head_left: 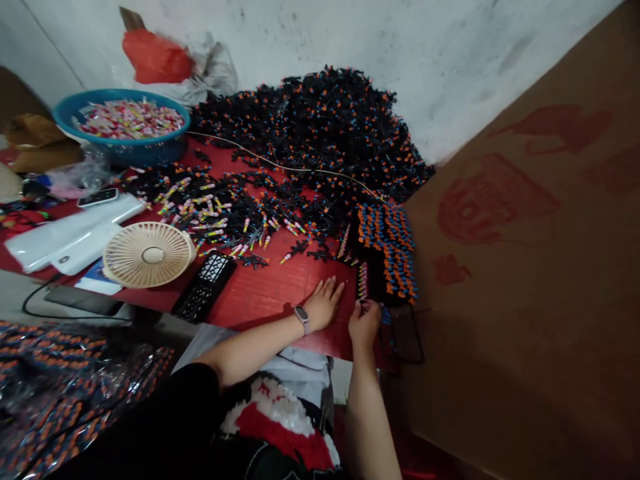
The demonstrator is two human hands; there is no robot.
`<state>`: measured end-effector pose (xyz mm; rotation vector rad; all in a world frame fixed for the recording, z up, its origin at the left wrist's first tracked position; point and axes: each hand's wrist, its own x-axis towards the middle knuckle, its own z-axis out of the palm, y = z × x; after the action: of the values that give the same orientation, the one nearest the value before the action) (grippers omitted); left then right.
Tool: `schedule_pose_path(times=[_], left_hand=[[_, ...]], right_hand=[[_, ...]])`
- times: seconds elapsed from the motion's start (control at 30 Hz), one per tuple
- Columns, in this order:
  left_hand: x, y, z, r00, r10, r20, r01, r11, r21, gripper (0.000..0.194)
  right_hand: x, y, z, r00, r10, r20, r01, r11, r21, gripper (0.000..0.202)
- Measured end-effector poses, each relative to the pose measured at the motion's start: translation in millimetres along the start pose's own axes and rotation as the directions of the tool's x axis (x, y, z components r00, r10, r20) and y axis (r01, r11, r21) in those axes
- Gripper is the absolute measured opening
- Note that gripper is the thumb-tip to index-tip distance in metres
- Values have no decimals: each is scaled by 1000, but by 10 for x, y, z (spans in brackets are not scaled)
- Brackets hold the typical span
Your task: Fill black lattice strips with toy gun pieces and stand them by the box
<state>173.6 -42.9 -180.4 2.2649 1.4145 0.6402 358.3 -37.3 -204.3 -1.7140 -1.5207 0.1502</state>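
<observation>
— How is the light falling?
— Soft and even, brightening the white wall [450, 47]; the lower corners are sinking into gloom.
— Any blur?
— The red bag [156, 57] is smearing slightly, and straight lines are bending outward at the edges; plastic wrap [75, 393] is glinting faintly.

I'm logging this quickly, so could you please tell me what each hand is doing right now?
Left hand: open, flat on the red table.
Right hand: fingers curled at the black tray; grasp cannot be told.

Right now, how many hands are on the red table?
2. The left hand lies flat on the red table. The right hand is beside it, fingers curled at the packed rows of small colourful pieces.
</observation>
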Motion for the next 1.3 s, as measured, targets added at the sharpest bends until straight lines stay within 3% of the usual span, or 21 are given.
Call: schedule_pose_path(times=[0.07, 0.13, 0.2, 0.27, 0.33, 0.4, 0.43, 0.5, 0.53, 0.63, 0.7, 0.73, 0.87, 0.97, 1.03, 1.1, 1.23, 1.3], left_hand=[[-410, -8, -115, 1000, 7, 19, -6, 997, -72, 77], [-814, -39, -349, 999, -22, -26, 18, 989, -145, 71], [-1187, -118, -694, 988, -85, -128, 62, 982, -176, 61], [-1526, -258, -1091, 947, -189, -259, 165, 980, -114, 53], [-1834, -440, -1457, 842, -352, -410, 373, 927, -29, 49], [-2092, -616, -1726, 702, -491, -516, 600, 798, 56, 55], [-2194, -685, -1813, 641, -539, -546, 689, 718, 100, 60], [-2323, -765, -1904, 616, -584, -529, 753, 633, 178, 60], [-2350, -778, -1917, 616, -596, -514, 763, 613, 204, 58], [-2330, -765, -1896, 613, -608, -504, 774, 590, 230, 51], [-2299, -769, -1878, 607, -594, -528, 774, 592, 225, 48], [-2295, -781, -1876, 612, -578, -540, 765, 605, 219, 47], [-2365, -803, -1879, 662, -490, -567, 681, 710, 182, 49], [-2382, -648, -1783, 739, -404, -540, 588, 777, 224, 49], [-2326, -466, -1642, 807, -357, -470, 520, 807, 280, 50], [-2238, -275, -1474, 855, -368, -365, 488, 810, 325, 51], [-2091, -10, -1241, 886, -429, -173, 463, 819, 339, 44], [-2036, 53, -1200, 900, -417, -123, 434, 847, 308, 44]], right_hand=[[68, 5, 26, 1000, -6, 1, 6, 1000, -22, 32], [129, -9, 40, 1000, -1, -4, 1, 1000, -31, 28], [140, -43, 42, 999, 27, -20, -27, 1000, -9, 25], [69, -120, 50, 991, 81, -102, -80, 997, 13, 22], [-86, -286, 99, 970, 131, -207, -127, 991, 29, 20], [-290, -583, 219, 971, 130, -200, -117, 990, 75, 20], [-393, -785, 309, 989, 102, -107, -88, 987, 132, 22], [-568, -1264, 537, 988, -57, 144, 16, 963, 268, 31], [-629, -1520, 666, 949, -165, 270, 70, 942, 327, 37], [-691, -2206, 1048, 732, -413, 542, 206, 893, 401, 54], [-660, -2504, 1246, 664, -426, 615, 285, 904, 320, 57], [-637, -2590, 1316, 656, -409, 635, 303, 912, 275, 56], [-545, -2544, 1384, 697, -359, 621, 286, 933, 218, 48], [-441, -2239, 1267, 797, -278, 536, 223, 961, 165, 46], [-342, -2005, 1158, 862, -201, 466, 174, 979, 102, 48], [-247, -1788, 1046, 894, -160, 418, 158, 987, 39, 50], [-172, -1474, 825, 901, -167, 401, 196, 980, -34, 50], [-204, -1418, 733, 934, -146, 327, 177, 982, -67, 48]])
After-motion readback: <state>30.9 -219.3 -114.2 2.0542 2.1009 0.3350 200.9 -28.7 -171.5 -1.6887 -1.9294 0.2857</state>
